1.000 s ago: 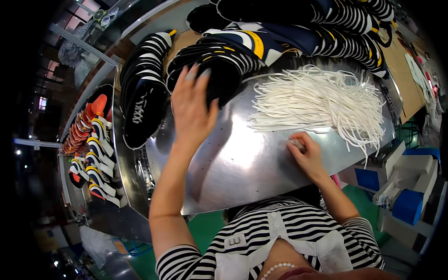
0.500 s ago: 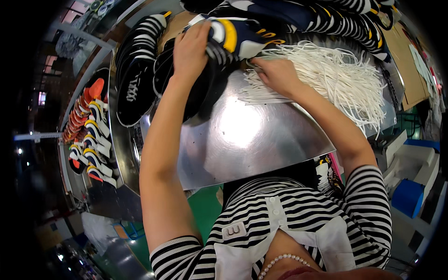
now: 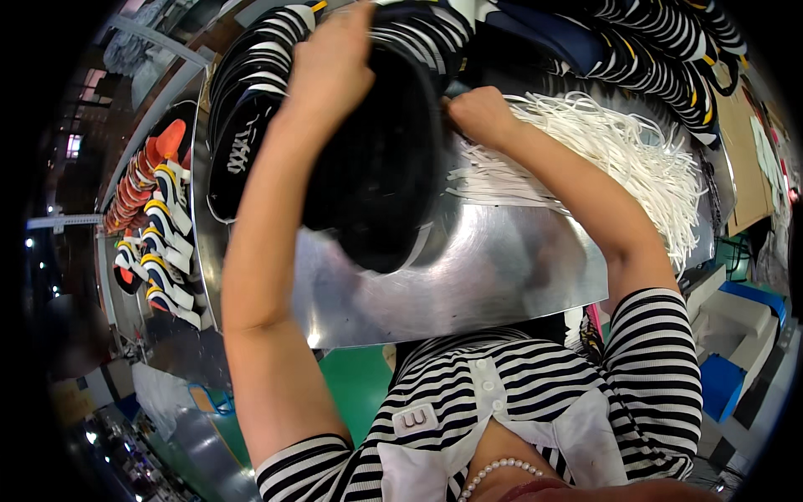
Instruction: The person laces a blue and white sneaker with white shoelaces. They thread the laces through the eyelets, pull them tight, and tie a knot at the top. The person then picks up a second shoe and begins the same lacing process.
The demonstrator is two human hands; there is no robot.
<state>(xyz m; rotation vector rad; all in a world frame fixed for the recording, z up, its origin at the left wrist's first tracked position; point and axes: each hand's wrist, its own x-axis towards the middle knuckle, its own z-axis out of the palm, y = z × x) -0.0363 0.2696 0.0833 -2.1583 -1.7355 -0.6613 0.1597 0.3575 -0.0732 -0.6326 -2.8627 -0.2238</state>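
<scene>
A nested bundle of shoe uppers (image 3: 381, 151), dark inside with striped sides, hangs tilted over the metal table (image 3: 519, 268) between my hands. My left hand (image 3: 333, 67) is closed over its far left part; its fingers are blurred and run to the picture's upper edge. At the bundle's right edge, my right hand (image 3: 485, 115) has its fingers curled in against it, their tips hidden. Just beyond that hand and under my right forearm spreads a heap of white shoelaces (image 3: 619, 159). Left of the bundle stands another row of black uppers with white stripes (image 3: 238, 151).
More striped uppers (image 3: 640, 67) are stacked along the far right of the table. Orange uppers (image 3: 142, 188) and white, navy and yellow ones (image 3: 163, 243) sit on a lower surface at left. A grey and blue bin (image 3: 736, 343) stands at right, beside cardboard (image 3: 744, 176).
The bundle of uppers has swung nearer my body and shows its dark inside. My left hand has moved slightly farther away. My right hand stays near the laces, at the bundle's edge.
</scene>
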